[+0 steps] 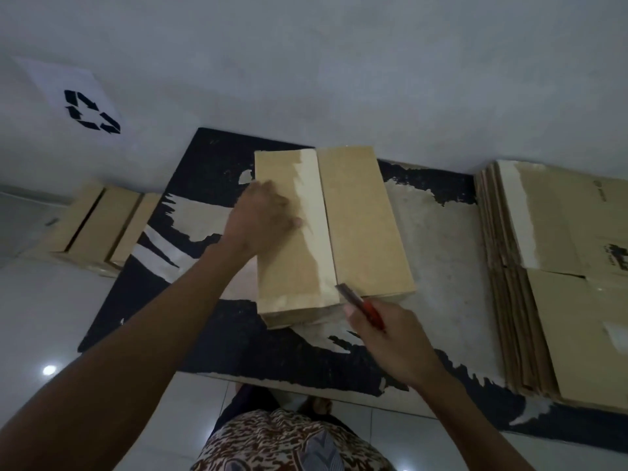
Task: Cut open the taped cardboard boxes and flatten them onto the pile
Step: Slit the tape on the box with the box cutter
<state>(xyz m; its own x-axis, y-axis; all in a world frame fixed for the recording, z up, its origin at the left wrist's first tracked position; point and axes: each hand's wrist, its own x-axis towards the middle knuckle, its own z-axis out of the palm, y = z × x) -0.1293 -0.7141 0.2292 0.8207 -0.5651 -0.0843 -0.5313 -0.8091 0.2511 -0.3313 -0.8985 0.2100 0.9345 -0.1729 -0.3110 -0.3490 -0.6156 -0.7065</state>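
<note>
A cardboard box (pixel 334 229) lies flat-topped on a worn black mat (pixel 217 338) on the floor, its two top flaps meeting along a centre seam that runs away from the viewer, with a pale strip of tape (pixel 314 212) beside that seam on the left flap. The left hand (pixel 263 220) presses palm-down and spread open on the left flap, fingers pointing toward the seam. The right hand (pixel 390 338) is closed around a red-handled utility knife (pixel 362 304), whose blade tip touches the box at the near end of the seam. The mat's black surface is torn away in large patches, exposing a pale layer beneath. To the right, a pile of flattened cardboard (pixel 557 300) rests partly on the mat, its layered edges facing the box. To the left, off the mat on the white tiled floor (pixel 51 317), several more cardboard boxes (pixel 98 226) sit side by side against the wall. A white sheet with a black recycling symbol (pixel 91 112) is fixed to the wall above them. The person's patterned garment (pixel 289 443) fills the bottom edge of the view.
</note>
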